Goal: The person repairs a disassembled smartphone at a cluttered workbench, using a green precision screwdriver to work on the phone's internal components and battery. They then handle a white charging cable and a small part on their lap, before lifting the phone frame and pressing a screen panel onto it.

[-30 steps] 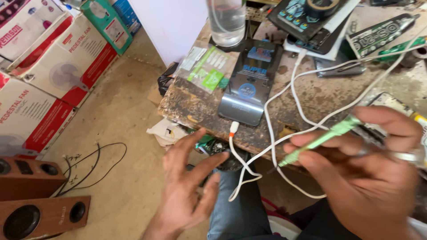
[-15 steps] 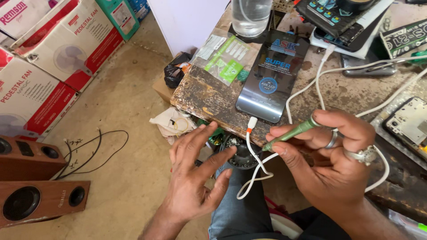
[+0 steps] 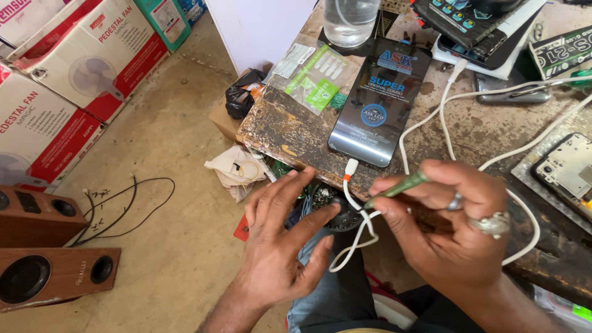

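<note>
Head view, left to right: two wooden speakers [image 3: 43, 274] and stacked fan cartons [image 3: 74, 80] line the floor, with loose black wire [image 3: 123, 203] between them and the bench [image 3: 277, 132]. Left hand [image 3: 280, 246] hovers below the bench edge, fingers spread wide, holding nothing. A white cable [image 3: 361, 222] hangs plugged into the phone [image 3: 379, 102] at that edge. Right hand [image 3: 453, 228] pinches a green tool [image 3: 398, 188], its tip hidden. Bench clutter is cut off at the right.
</note>
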### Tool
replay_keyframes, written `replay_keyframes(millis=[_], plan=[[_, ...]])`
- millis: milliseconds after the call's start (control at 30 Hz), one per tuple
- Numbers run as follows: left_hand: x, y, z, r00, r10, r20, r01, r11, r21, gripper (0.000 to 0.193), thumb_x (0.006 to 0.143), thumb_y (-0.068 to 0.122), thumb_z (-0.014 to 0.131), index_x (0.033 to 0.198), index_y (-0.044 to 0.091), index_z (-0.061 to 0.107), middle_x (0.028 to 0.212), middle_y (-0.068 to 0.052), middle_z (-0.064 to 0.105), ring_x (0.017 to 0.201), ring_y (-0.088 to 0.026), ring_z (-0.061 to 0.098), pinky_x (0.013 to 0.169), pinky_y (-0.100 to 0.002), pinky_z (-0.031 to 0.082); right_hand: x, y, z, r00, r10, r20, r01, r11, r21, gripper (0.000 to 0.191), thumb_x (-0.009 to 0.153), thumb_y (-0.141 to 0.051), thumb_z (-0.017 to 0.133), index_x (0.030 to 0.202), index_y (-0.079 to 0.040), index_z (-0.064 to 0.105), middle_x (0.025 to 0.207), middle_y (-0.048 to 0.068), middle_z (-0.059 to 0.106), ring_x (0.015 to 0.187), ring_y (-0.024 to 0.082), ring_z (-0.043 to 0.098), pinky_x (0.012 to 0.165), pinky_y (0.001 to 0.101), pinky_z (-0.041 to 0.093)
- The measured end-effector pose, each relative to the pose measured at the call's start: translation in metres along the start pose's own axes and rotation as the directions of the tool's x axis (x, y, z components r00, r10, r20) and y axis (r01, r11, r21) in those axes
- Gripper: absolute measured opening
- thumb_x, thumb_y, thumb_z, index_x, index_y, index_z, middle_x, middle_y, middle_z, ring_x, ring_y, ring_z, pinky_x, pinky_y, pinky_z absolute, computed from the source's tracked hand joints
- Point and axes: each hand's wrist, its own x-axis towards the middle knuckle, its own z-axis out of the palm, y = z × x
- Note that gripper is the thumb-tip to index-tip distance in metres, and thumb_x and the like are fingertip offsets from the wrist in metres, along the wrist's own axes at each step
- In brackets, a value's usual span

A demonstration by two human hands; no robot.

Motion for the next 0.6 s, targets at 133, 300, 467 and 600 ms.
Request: replay_keyframes(millis=[133,300,467,600], plan=[[0.003,0.001,0.0,1.0,0.011,0.029,-0.012,1.0,0.019,0.038,0.087,0.026,0.072,0.123,0.015,0.076,0.156,-0.019,0.048,0.147,-0.037,0.043,0.118,-0.052,0.029,-0.002,-0.008,-0.003,0.996,0.044,-0.079,-0.051,0.994,-0.093,0.061,0.096,0.01,0.068,0.139,-0.003,0.027,0.111,0.023,0.073,0.103,0.025,0.076,0.085,0.0293,0.067],[0.005,0.002,0.002,0.997,0.035,0.065,-0.038,0.999,0.038,0.039,0.088,0.029,0.073,0.126,0.02,0.075,0.158,-0.02,0.045,0.147,-0.036,0.04,0.118,-0.052,0.027,0.0,-0.009,-0.004,0.997,0.016,-0.075,-0.028,0.988,-0.15,0.06,0.093,0.013,0.066,0.133,-0.002,0.024,0.105,0.024,0.071,0.103,0.027,0.076,0.088,0.0338,0.067],[0.003,-0.001,0.001,0.996,0.05,0.073,-0.056,0.995,0.08,0.034,0.09,0.033,0.075,0.123,0.024,0.077,0.158,-0.016,0.046,0.147,-0.034,0.04,0.118,-0.052,0.026,-0.001,-0.01,-0.006,0.995,0.073,-0.071,-0.083,0.985,-0.152,0.061,0.094,0.013,0.066,0.137,0.0,0.025,0.105,0.024,0.07,0.106,0.029,0.076,0.092,0.036,0.068],[-0.001,-0.007,-0.006,0.997,0.06,0.047,-0.065,0.992,0.108,0.032,0.09,0.037,0.078,0.121,0.025,0.078,0.157,-0.015,0.048,0.146,-0.033,0.042,0.117,-0.052,0.028,0.0,-0.012,-0.011,0.997,0.062,-0.047,-0.067,0.989,-0.13,0.061,0.097,0.011,0.066,0.139,0.0,0.023,0.106,0.02,0.072,0.11,0.028,0.076,0.094,0.0348,0.067]])
